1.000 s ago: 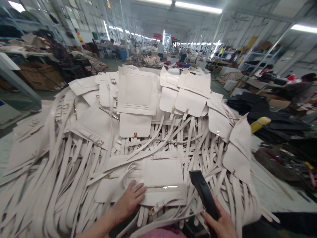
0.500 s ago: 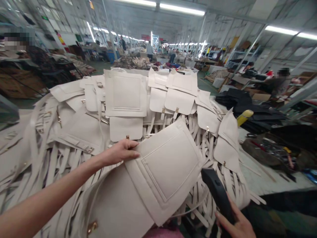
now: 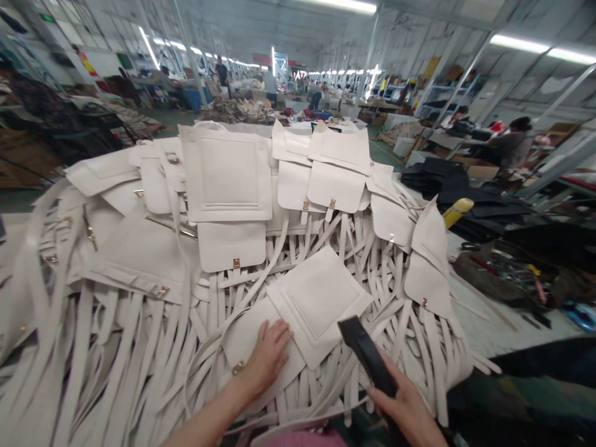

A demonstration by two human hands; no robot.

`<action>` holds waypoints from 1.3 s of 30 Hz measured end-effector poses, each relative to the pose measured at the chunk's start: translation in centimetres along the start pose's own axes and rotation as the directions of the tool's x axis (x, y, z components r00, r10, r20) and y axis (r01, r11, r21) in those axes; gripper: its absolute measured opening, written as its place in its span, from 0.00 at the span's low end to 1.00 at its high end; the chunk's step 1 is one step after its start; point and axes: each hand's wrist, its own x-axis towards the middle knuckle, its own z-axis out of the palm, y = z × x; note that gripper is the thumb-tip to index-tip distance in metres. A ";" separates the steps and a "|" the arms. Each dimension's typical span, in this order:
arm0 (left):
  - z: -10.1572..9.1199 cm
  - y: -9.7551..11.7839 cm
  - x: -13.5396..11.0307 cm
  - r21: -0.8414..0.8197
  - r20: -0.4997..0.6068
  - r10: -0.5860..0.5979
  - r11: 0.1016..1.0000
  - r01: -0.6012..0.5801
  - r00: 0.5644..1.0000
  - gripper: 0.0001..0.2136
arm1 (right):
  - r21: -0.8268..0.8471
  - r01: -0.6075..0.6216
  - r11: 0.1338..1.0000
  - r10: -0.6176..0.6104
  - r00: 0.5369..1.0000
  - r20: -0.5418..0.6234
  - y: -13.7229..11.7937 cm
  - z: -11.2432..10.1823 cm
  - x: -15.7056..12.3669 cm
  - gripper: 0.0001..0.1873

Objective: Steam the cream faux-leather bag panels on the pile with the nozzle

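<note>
A heap of cream bag panels and straps [image 3: 139,323] fills the middle and left of the frame, spilling toward the bottom edge. Larger panels [image 3: 226,171] with gold clasps lie stacked across the upper centre. At right centre sit dark leather pieces [image 3: 470,192]. Low in the centre one cream bag [image 3: 316,304] lies flat on the straps, pocket side up; the left hand [image 3: 269,357] presses on its lower left part, fingers spread flat. Just right of it, bottom centre, the right hand [image 3: 405,410] is wrapped around a black tool [image 3: 367,357] whose tip hangs over the bag's lower right edge. No writing or brand can be read anywhere
</note>
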 end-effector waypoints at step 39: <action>3.4 -0.9 1.3 0.209 -0.045 0.053 0.977 -0.042 0.998 0.22 | 0.019 0.000 1.000 -0.007 0.922 0.388 0.3 5.9 1.8 0.39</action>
